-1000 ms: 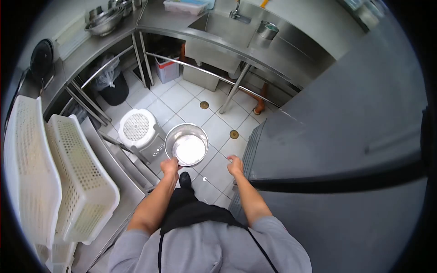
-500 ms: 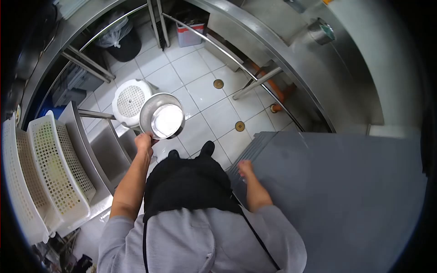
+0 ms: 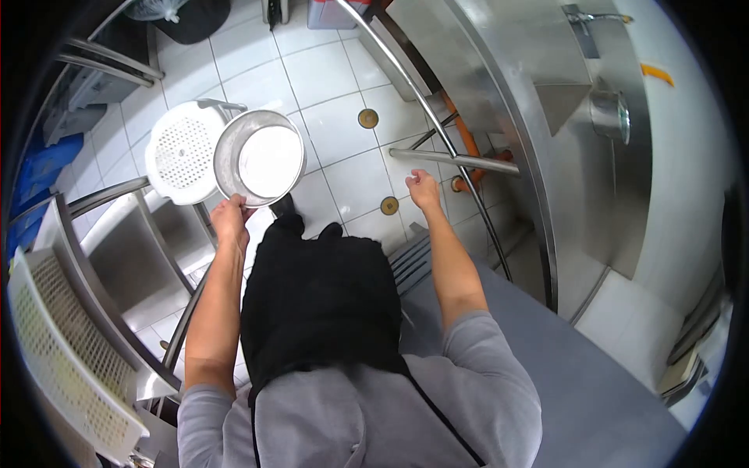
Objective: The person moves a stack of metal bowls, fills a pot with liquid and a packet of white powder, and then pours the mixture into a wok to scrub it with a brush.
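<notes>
Here the left hand (image 3: 230,221) grips a round, shiny metal pot (image 3: 230,156) by its rim, the right hand (image 3: 423,189) half-open, empty.

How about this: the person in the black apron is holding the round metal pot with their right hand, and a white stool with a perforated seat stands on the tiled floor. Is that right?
Not quite: the left hand holds the round metal pot, as the head view shows; the right hand is well away from it. The rest is right.
</notes>
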A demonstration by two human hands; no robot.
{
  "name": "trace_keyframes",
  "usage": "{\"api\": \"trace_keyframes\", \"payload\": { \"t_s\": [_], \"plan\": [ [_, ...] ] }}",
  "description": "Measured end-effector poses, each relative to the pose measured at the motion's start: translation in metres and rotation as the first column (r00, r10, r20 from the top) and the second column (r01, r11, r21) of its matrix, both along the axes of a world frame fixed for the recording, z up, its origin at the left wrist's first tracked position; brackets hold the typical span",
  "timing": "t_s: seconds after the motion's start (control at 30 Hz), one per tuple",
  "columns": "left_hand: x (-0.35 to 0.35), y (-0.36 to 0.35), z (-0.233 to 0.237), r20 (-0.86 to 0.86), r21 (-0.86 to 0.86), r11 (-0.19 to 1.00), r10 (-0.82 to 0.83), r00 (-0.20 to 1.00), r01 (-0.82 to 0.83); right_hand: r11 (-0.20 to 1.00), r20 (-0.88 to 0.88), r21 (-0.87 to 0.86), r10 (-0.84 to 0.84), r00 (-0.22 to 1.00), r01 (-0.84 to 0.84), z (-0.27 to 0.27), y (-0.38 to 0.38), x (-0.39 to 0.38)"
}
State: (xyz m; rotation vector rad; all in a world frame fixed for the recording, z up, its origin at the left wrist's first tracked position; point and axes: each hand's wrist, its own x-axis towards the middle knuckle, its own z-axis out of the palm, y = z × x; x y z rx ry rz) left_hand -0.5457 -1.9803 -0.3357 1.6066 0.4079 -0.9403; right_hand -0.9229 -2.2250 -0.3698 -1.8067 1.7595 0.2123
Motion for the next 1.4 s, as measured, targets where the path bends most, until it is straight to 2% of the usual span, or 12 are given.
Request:
{"api": "trace_keyframes", "payload": {
  "t_s": [0.13, 0.23, 0.37, 0.5, 0.57, 0.73, 0.87, 0.97, 1.07, 1.17, 1.27, 1.4],
  "plan": [
    [-0.007, -0.049, -0.05, -0.036, 0.022, 0.999, 0.034, 0.999, -0.034, 1.0, -0.072, -0.025, -0.011, 0.997, 0.009, -0.064, -0.039, 0.001],
    [-0.01, -0.081, -0.103, -0.025, 0.058, 0.995, 0.087, 0.996, -0.085, 0.962, -0.018, -0.272, 0.007, 1.0, -0.012, -0.157, -0.079, -0.018],
    [-0.012, -0.115, -0.182, 0.06, 0.098, 0.989, 0.105, 0.993, -0.111, 0.827, 0.064, -0.523, -0.204, 0.977, 0.207, -0.258, -0.161, -0.027],
    [-0.009, -0.163, -0.254, 0.106, 0.075, 0.987, 0.137, 0.985, -0.145, 0.715, 0.141, -0.491, -0.499, 0.855, 0.498, -0.281, -0.243, -0.006],
    [-0.004, -0.184, -0.288, 0.097, 0.081, 0.989, 0.112, 0.989, -0.12, 0.581, 0.222, -0.605, -0.534, 0.816, 0.544, -0.327, -0.295, -0.034],
    [0.002, -0.241, -0.339, 0.1, -0.011, 0.999, 0.039, 0.994, -0.038, 0.287, 0.449, -0.654, -0.598, 0.664, 0.7, -0.331, -0.375, -0.058],
    [0.004, -0.268, -0.363, 0.121, -0.025, 0.999, -0.016, 0.992, 0.019, 0.213, 0.546, -0.671, -0.506, 0.668, 0.71, -0.314, -0.431, -0.091],
    [0.011, -0.29, -0.371, 0.124, -0.052, 0.996, -0.059, 0.991, 0.066, 0.257, 0.315, -0.819, -0.547, 0.776, 0.514, -0.295, -0.462, -0.104],
    [0.015, -0.307, -0.381, 0.171, -0.058, 0.989, -0.127, 0.977, 0.139, 0.32, 0.291, -0.833, -0.44, 0.849, 0.452, -0.307, -0.508, -0.129],
    [0.019, -0.316, -0.389, 0.188, -0.068, 0.986, -0.137, 0.973, 0.152, 0.467, 0.01, -0.835, -0.515, 0.857, 0.29, -0.283, -0.503, -0.117],
    [0.02, -0.325, -0.396, 0.202, -0.076, 0.985, -0.137, 0.97, 0.155, 0.298, -0.087, -0.948, -0.582, 0.808, 0.113, -0.281, -0.492, -0.107],
    [0.021, -0.338, -0.405, 0.208, -0.063, 0.986, -0.136, 0.969, 0.152, 0.203, -0.016, -0.975, -0.453, 0.891, 0.086, -0.272, -0.425, -0.066]
  ]
}}
